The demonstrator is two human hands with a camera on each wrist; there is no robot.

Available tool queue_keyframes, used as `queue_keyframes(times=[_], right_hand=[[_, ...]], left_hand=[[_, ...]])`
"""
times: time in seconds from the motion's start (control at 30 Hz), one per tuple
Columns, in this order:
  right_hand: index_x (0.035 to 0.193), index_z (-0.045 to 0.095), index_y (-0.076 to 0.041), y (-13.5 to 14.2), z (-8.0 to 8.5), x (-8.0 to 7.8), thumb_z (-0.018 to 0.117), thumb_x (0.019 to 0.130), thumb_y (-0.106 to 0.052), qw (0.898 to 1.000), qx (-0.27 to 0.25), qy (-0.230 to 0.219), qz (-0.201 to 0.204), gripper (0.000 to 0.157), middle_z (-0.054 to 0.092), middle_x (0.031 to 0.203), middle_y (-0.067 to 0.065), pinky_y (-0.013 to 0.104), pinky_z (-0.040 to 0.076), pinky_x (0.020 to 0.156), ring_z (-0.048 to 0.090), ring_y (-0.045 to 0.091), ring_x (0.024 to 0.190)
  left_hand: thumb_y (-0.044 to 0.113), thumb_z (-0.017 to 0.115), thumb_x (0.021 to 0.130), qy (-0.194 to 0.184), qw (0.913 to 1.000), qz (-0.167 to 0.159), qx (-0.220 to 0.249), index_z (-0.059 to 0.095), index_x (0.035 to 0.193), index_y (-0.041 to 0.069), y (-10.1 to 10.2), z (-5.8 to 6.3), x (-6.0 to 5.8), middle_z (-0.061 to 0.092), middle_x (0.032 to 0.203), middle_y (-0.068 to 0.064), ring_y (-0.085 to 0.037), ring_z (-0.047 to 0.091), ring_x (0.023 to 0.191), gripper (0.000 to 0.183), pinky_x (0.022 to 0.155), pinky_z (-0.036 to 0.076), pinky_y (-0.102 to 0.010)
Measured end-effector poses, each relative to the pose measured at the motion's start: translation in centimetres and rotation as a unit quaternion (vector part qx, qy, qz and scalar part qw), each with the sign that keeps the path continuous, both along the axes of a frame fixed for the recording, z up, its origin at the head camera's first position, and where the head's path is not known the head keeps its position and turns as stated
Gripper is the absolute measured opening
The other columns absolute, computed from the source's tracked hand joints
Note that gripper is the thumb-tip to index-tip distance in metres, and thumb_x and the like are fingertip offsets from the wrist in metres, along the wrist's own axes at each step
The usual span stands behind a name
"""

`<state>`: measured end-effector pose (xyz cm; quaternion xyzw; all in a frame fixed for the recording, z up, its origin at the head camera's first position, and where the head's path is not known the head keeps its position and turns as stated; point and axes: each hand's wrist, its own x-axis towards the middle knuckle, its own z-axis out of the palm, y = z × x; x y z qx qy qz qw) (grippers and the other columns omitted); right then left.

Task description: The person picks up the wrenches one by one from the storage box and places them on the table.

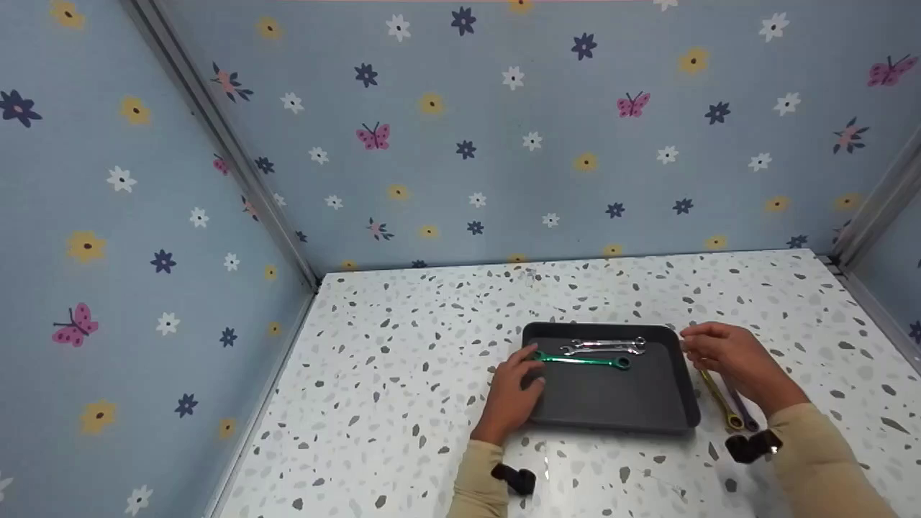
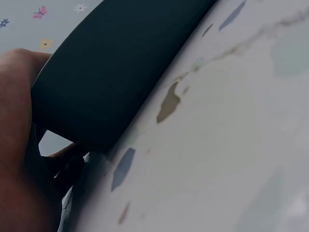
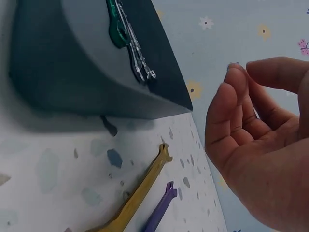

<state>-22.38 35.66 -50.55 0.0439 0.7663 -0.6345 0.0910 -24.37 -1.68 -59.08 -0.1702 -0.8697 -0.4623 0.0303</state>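
Note:
A dark grey tray stands on the speckled table, with a green ratcheting wrench and two silver wrenches lying in its upper part. My left hand holds the tray's left side, fingers by the green wrench's end; in the left wrist view the hand lies against the tray wall. My right hand is just off the tray's right rim, its fingers loosely bent and holding nothing. Below it a gold wrench and a purple wrench lie side by side on the table.
The white speckled table extends around the tray. Blue panels with flowers and butterflies stand behind and at both sides, joined by metal corner posts. A black wrist camera is strapped at each sleeve.

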Motion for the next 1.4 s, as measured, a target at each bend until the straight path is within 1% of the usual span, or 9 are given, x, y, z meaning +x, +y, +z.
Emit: queue_keyframes(times=[0.2, 0.37, 0.5, 0.73, 0.87, 0.93, 1.1, 1.2, 1.4], right_hand=[[0.124, 0.06, 0.002, -0.9, 0.4, -0.7, 0.06, 0.101, -0.027, 0.999, 0.02, -0.001, 0.033, 0.037, 0.066, 0.107, 0.009, 0.035, 0.055, 0.085, 0.064, 0.022, 0.099], [0.126, 0.059, 0.004, -1.8, 0.3, -1.2, 0.06, 0.102, -0.027, 0.999, 0.03, -0.014, 0.037, 0.039, 0.066, 0.108, 0.011, 0.035, 0.055, 0.085, 0.063, 0.022, 0.098], [0.125, 0.06, 0.003, -2.5, 0.0, -1.5, 0.06, 0.102, -0.027, 0.999, 0.029, -0.009, 0.041, 0.038, 0.066, 0.108, 0.012, 0.033, 0.055, 0.083, 0.063, 0.022, 0.097], [0.123, 0.06, 0.006, -4.1, -0.8, -1.9, 0.064, 0.099, -0.023, 0.999, 0.001, -0.022, 0.033, 0.038, 0.067, 0.105, 0.013, 0.032, 0.056, 0.079, 0.064, 0.022, 0.09], [0.126, 0.058, 0.009, -4.9, -1.0, -2.3, 0.063, 0.098, -0.019, 0.999, 0.012, -0.033, 0.033, 0.039, 0.067, 0.102, 0.01, 0.031, 0.056, 0.078, 0.063, 0.019, 0.087], [0.127, 0.057, 0.01, -5.1, -1.1, -2.5, 0.062, 0.098, -0.018, 0.999, 0.019, -0.033, 0.037, 0.04, 0.067, 0.102, 0.01, 0.032, 0.056, 0.078, 0.063, 0.02, 0.088], [0.123, 0.058, 0.011, -5.4, -0.8, -2.8, 0.061, 0.098, -0.016, 0.997, 0.029, -0.033, 0.056, 0.038, 0.068, 0.106, 0.017, 0.034, 0.057, 0.079, 0.066, 0.024, 0.09], [0.117, 0.061, 0.009, -5.6, -0.8, -3.1, 0.061, 0.097, -0.014, 0.997, 0.023, -0.041, 0.065, 0.031, 0.068, 0.105, 0.021, 0.035, 0.057, 0.079, 0.067, 0.025, 0.09], [0.115, 0.06, 0.009, -5.9, -0.6, -3.6, 0.06, 0.097, -0.012, 0.993, 0.019, -0.047, 0.106, 0.028, 0.069, 0.101, 0.019, 0.038, 0.058, 0.079, 0.067, 0.023, 0.088]], left_hand=[[0.018, 0.063, 0.095, -0.003, 1.0, -0.003, 0.002, 0.07, 0.123, 0.01, 0.1, 0.0, -0.2, 0.048, 0.15, 0.007, -0.022, 0.04, 0.139, 0.03, 0.114, 0.032, -0.045], [0.016, 0.063, 0.095, 0.003, 1.0, -0.003, -0.008, 0.069, 0.123, 0.011, 0.3, -0.1, -0.5, 0.049, 0.149, 0.006, -0.02, 0.042, 0.137, 0.029, 0.114, 0.032, -0.043], [0.016, 0.063, 0.095, 0.005, 0.9999, 0.002, -0.008, 0.07, 0.122, 0.011, 0.1, -0.2, -0.4, 0.051, 0.147, 0.004, -0.02, 0.044, 0.134, 0.028, 0.112, 0.034, -0.043], [0.017, 0.063, 0.095, 0.004, 1.0, 0.004, -0.007, 0.07, 0.121, 0.011, -0.2, -0.3, -0.1, 0.052, 0.145, 0.005, -0.02, 0.046, 0.131, 0.028, 0.109, 0.037, -0.043], [0.018, 0.063, 0.094, 0.008, 0.9999, 0.005, -0.009, 0.071, 0.12, 0.012, -0.1, -0.2, -0.1, 0.053, 0.144, 0.006, -0.019, 0.047, 0.129, 0.028, 0.109, 0.037, -0.044], [0.018, 0.063, 0.094, 0.009, 0.9999, 0.002, -0.011, 0.071, 0.12, 0.012, 0.0, -0.2, -0.1, 0.053, 0.144, 0.006, -0.02, 0.047, 0.128, 0.028, 0.108, 0.038, -0.043], [0.018, 0.063, 0.094, 0.015, 0.9997, -0.002, -0.02, 0.071, 0.12, 0.012, 0.2, 0.1, -0.3, 0.054, 0.142, 0.007, -0.019, 0.049, 0.127, 0.028, 0.108, 0.038, -0.042], [0.019, 0.063, 0.095, 0.018, 0.9996, -0.002, -0.021, 0.071, 0.12, 0.013, 0.2, 0.1, -0.3, 0.054, 0.142, 0.008, -0.019, 0.048, 0.128, 0.028, 0.108, 0.038, -0.042], [0.019, 0.063, 0.095, 0.012, 0.9997, -0.001, -0.021, 0.071, 0.12, 0.015, 0.1, -0.1, -0.2, 0.053, 0.142, 0.009, -0.018, 0.047, 0.128, 0.027, 0.109, 0.038, -0.041]])
